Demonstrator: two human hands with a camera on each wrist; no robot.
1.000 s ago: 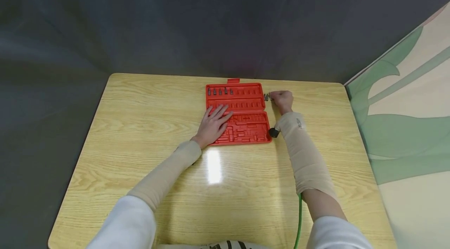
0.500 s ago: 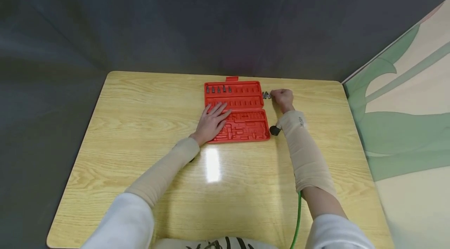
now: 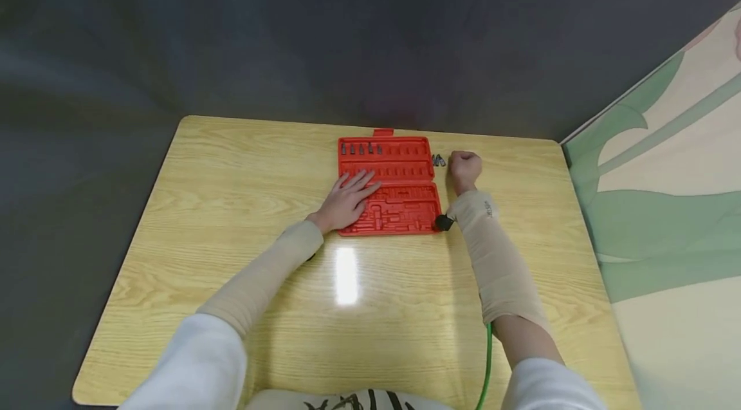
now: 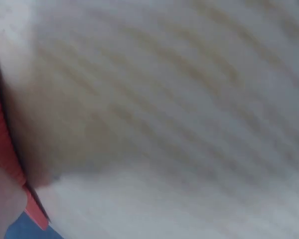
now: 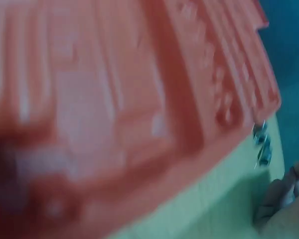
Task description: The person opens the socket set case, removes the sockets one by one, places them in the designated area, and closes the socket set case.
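Note:
A red plastic bit tray lies open on the wooden table, with several dark bits standing in its top row. My left hand rests flat on the tray's lower left part, fingers straight. Just right of the tray my right hand is curled, fingertips pinched on a small bit that is mostly hidden. A couple of loose bits lie between that hand and the tray. The blurred right wrist view shows the tray, the loose bits and my fingers.
A black wrist camera sits at the tray's lower right corner. A green cable hangs from my right forearm. A dark cloth backdrop rises behind the table, and a green-patterned floor lies to the right. The left wrist view is a blur of table.
My right hand has drawn back slightly from the loose bits, toward me and to the right, fingers still curled. The left hand stays flat on the tray.

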